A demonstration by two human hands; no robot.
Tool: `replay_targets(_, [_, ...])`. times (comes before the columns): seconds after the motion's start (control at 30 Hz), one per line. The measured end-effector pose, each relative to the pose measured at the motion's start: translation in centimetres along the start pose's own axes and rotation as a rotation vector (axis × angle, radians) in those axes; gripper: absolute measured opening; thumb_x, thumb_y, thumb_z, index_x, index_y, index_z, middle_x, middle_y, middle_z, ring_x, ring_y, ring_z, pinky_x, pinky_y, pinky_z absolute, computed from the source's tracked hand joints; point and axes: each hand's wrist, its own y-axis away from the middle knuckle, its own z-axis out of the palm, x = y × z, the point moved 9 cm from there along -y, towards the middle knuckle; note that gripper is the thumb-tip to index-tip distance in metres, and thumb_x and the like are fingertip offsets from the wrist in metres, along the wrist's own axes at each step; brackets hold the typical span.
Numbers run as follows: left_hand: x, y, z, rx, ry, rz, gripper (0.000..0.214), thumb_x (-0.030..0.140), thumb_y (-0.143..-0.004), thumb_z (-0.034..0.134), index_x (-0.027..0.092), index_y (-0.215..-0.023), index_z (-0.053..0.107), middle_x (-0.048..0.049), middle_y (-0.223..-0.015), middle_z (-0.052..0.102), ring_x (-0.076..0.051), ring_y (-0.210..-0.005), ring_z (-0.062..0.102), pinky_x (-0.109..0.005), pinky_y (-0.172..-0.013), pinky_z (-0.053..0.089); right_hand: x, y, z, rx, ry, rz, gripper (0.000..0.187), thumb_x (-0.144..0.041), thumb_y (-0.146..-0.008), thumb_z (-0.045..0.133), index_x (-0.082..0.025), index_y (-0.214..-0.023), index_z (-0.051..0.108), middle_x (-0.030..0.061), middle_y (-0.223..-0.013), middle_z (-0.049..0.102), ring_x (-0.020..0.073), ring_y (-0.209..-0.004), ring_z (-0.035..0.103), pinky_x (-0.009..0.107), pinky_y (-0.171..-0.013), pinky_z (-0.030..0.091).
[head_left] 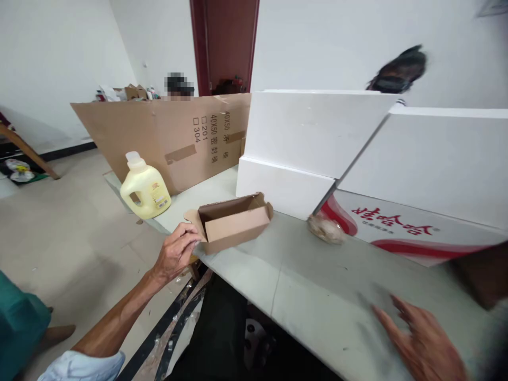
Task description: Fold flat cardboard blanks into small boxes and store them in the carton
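Observation:
A small brown cardboard box [237, 224] stands on the table with its top open and its end flaps sticking out. My left hand [177, 252] pinches the flap at the box's left end between thumb and fingers. Over the right part of the table, my right hand [423, 338] is held apart from everything, fingers spread and somewhat blurred, with nothing in it. Left of the box is a pale yellow jug-shaped bottle [147, 186] with a handle and a whitish cap. A roll of clear tape [327, 229] seems to lie by the white boxes.
A large printed cardboard sheet [174, 137] stands along the table's far left. White foam boxes [293, 132] are stacked at the back, beside a red-and-white carton [397, 222]. A dark brown object [482, 275] is blurred at right. Other people's heads show behind the barriers; a green garment [19, 317] is at lower left.

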Motion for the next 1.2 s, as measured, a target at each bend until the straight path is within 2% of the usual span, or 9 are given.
replay_targets(0.13, [4.3,0.6,1.3,-0.094,0.173,0.083,0.02,0.01,-0.104,0.056,0.023,-0.105,0.072,-0.0072,-0.102,0.068,-0.018,-0.093,0.07,-0.03,-0.077,0.058,-8.0,0.7,2.8,-0.187,-0.294,-0.096,0.081,-0.078,-0.088,0.067,-0.033,-0.154,0.052,0.0158,-0.143,0.062,0.0398,-0.123,0.067,0.059,-0.098,0.061])
replay_targets(0.23, [7.0,0.9,1.9,-0.163,0.3,0.143,0.023,0.007,-0.104,0.056,0.024,-0.109,0.072,-0.0074,-0.104,0.068,-0.018,-0.092,0.069,-0.03,-0.075,0.058,-12.8,1.4,3.5,-0.316,-0.431,-0.145,0.101,-0.071,-0.088,0.077,-0.032,-0.169,0.03,0.0152,-0.167,0.044,0.04,-0.148,0.051,0.06,-0.117,0.05])
replay_targets(0.37, [7.9,0.9,2.2,-0.227,0.39,0.141,0.022,0.008,-0.103,0.058,0.025,-0.107,0.072,-0.0069,-0.101,0.068,-0.018,-0.088,0.069,-0.03,-0.072,0.058,-15.5,2.4,3.6,-0.445,-0.583,-0.121,0.13,-0.073,-0.077,0.088,-0.031,-0.175,0.013,0.0157,-0.178,0.026,0.0433,-0.162,0.029,0.064,-0.129,0.033])
replay_targets(0.47, [7.1,0.9,2.7,-0.258,0.412,0.122,0.019,0.011,-0.104,0.059,0.024,-0.103,0.073,-0.0072,-0.1,0.068,-0.019,-0.088,0.069,-0.03,-0.07,0.058,-16.8,3.2,3.9,-0.517,-0.722,-0.104,0.134,-0.076,-0.074,0.088,-0.027,-0.174,0.016,0.0177,-0.172,0.036,0.0442,-0.157,0.037,0.061,-0.129,0.035])
replay_targets(0.63, [5.6,1.3,3.3,-0.245,0.37,0.09,0.021,0.011,-0.103,0.06,0.024,-0.11,0.074,-0.0096,-0.113,0.071,-0.021,-0.104,0.072,-0.033,-0.084,0.063,-17.8,3.8,4.6,-0.497,-0.794,-0.102,0.121,-0.07,-0.077,0.089,-0.025,-0.171,0.027,0.0157,-0.157,0.051,0.0411,-0.146,0.049,0.056,-0.125,0.041])
replay_targets(0.7, [5.1,1.6,3.7,-0.226,0.362,0.053,0.034,0.01,-0.102,0.06,0.026,-0.131,0.069,-0.0132,-0.136,0.067,-0.025,-0.125,0.069,-0.036,-0.094,0.065,-17.6,3.7,4.8,-0.458,-0.8,-0.101,0.124,-0.07,-0.077,0.089,-0.026,-0.172,0.024,0.0157,-0.161,0.047,0.0416,-0.149,0.045,0.058,-0.127,0.037])
replay_targets(0.8, [5.0,2.3,4.1,-0.191,0.396,0.033,0.066,0.009,-0.102,0.059,0.032,-0.162,0.044,-0.0169,-0.166,0.047,-0.032,-0.149,0.055,-0.041,-0.097,0.068,-17.2,3.6,5.0,-0.41,-0.831,-0.085,0.127,-0.069,-0.078,0.089,-0.027,-0.175,0.018,0.0156,-0.169,0.038,0.041,-0.155,0.038,0.058,-0.13,0.031])
replay_targets(1.0, [5.8,4.1,6.0,-0.231,0.122,0.221,0.089,-0.001,-0.097,0.057,0.03,-0.173,0.024,-0.0193,-0.177,0.032,-0.036,-0.157,0.047,-0.053,-0.112,0.062,-16.4,2.8,4.9,-0.363,-0.932,0.064,0.116,-0.071,-0.082,0.085,-0.03,-0.173,0.025,0.0135,-0.169,0.043,0.0391,-0.154,0.042,0.054,-0.121,0.046])
replay_targets(1.2, [6.3,6.5,9.0,-0.324,-0.113,0.471,0.087,0.001,-0.097,0.058,0.026,-0.173,0.024,-0.0235,-0.178,0.029,-0.037,-0.16,0.044,-0.05,-0.109,0.061,-14.5,2.7,5.9,-0.401,-1.097,0.33,0.077,-0.072,-0.084,0.08,-0.026,-0.143,0.061,0.0119,-0.14,0.071,0.0378,-0.131,0.064,0.05,-0.108,0.057])
